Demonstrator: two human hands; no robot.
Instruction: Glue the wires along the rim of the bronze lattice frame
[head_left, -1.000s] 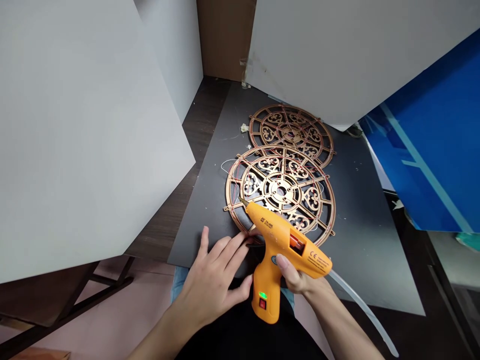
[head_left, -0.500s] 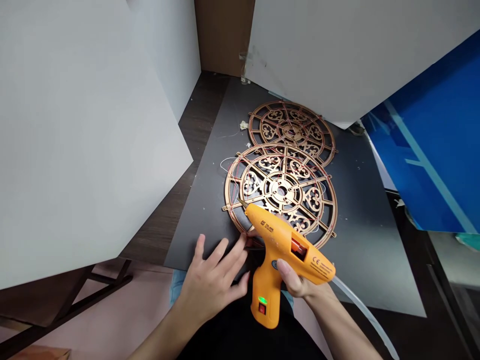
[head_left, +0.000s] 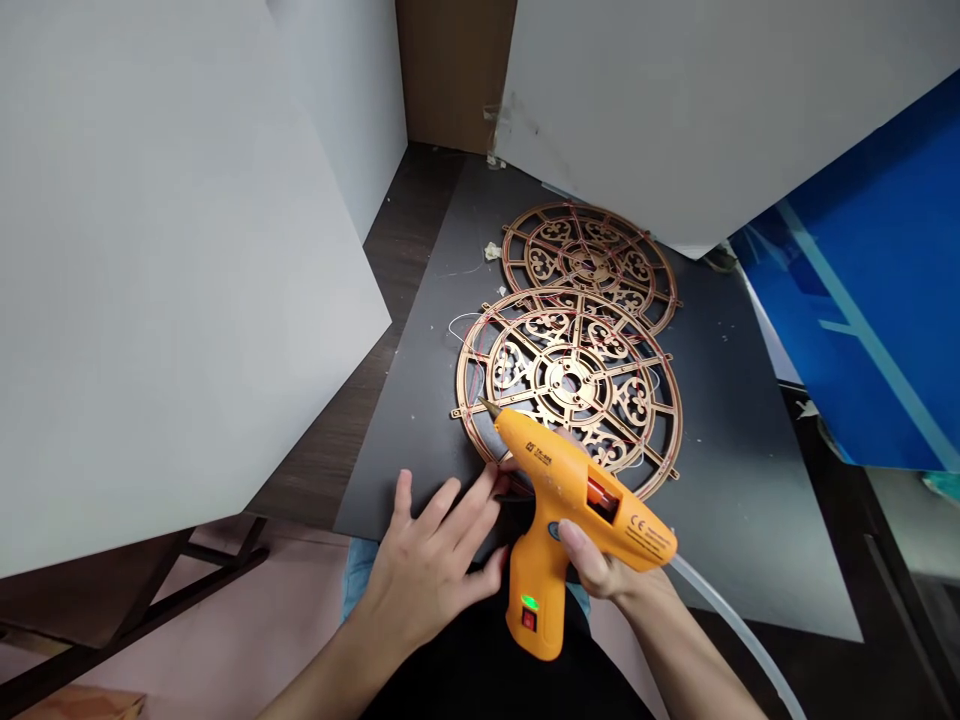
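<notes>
My right hand (head_left: 592, 565) grips an orange hot glue gun (head_left: 555, 465), thumb along its side. A green light glows above the red switch on its handle, and a clear glue stick (head_left: 739, 630) trails out of the back. The metal nozzle points up-left, over the left rim of the nearer round ornamental frame (head_left: 574, 385); whether it touches cannot be made out. That frame is gold-brown openwork with red and white wires. My left hand (head_left: 435, 550) has its fingers spread, fingertips at the frame's lower edge. A similar round frame (head_left: 589, 260) lies behind, partly overlapped.
Both frames lie on a dark grey board (head_left: 750, 480) on a dark wood table (head_left: 330, 430). White panels (head_left: 172, 260) stand at the left and back (head_left: 712, 100). A blue panel (head_left: 885, 260) leans in at the right. Small whitish scraps (head_left: 492, 251) dot the board.
The whole scene has shifted slightly right in view. Both hands, the glue gun and the frames keep nearly the same positions relative to each other.
</notes>
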